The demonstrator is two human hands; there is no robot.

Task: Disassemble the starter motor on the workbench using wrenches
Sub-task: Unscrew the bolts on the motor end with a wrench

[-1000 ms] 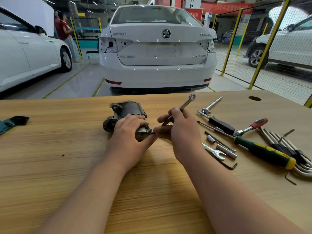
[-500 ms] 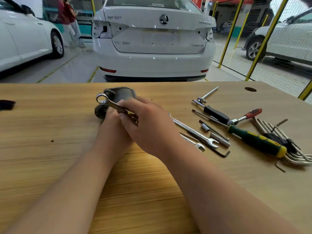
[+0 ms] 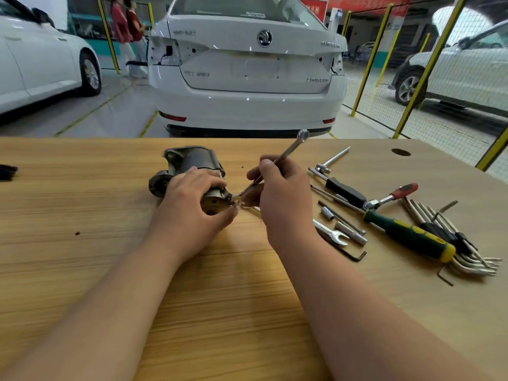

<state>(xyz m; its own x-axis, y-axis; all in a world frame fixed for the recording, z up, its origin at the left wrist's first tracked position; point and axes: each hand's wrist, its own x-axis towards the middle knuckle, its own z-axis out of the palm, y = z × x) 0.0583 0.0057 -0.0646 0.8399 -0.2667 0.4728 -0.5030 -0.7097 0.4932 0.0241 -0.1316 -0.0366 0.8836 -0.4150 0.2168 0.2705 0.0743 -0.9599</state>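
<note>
Two hands working a fastener on the grey metal starter motor (image 3: 192, 160).
My left hand (image 3: 192, 213) grips the motor body, holding it down on the wooden table (image 3: 82, 202) just ahead of me. My right hand (image 3: 280, 199) pinches a slim silver wrench (image 3: 288, 149), lower end set at a small fastener on the near end cap, ring end raised far-right. The motor lies on its side, long axis running away and leftward, end cap facing me. Next, I judge, comes a short wrench swing while my left resists the twist.
</note>
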